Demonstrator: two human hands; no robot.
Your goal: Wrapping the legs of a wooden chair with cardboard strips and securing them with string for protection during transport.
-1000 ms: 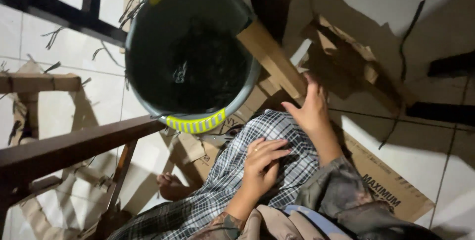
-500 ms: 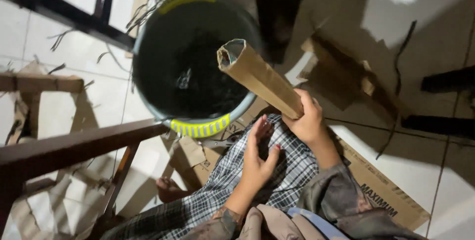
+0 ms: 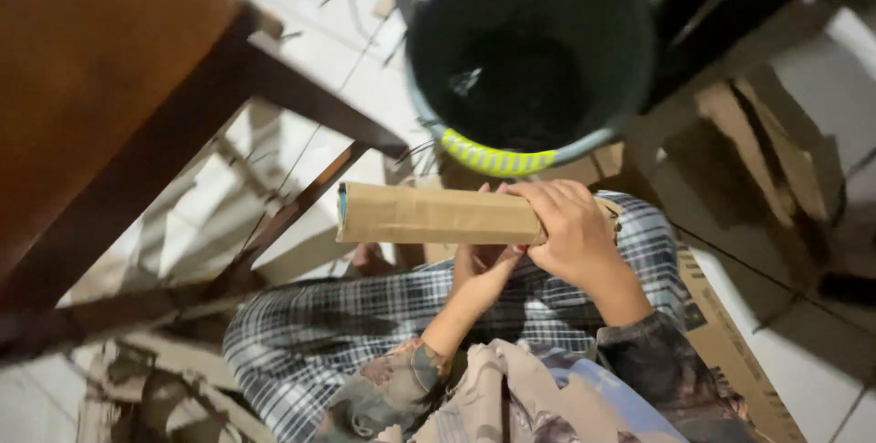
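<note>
Fingers of the right hand point(image 3: 568, 231) curl over the top of a rolled cardboard tube point(image 3: 436, 215), closed around its right end so the tube lies roughly level and points off to the person's left, its open end showing a bluish rim. Beneath the tube, the left hand point(image 3: 484, 268) sits with its palm turned up against the underside; its fingers are mostly hidden behind the cardboard, so whether they grip or only support it is hard to say. Both hands hover above a lap covered in checked cloth point(image 3: 383, 315). Just beyond the tube stands a dark round bucket point(image 3: 529, 51) with a yellow-green band on its rim, apart from the tube. A brown wooden chair point(image 3: 119, 105) fills the left side, and flattened cardboard sheets point(image 3: 730, 352) lie on the pale tiled floor point(image 3: 821, 69).
</note>
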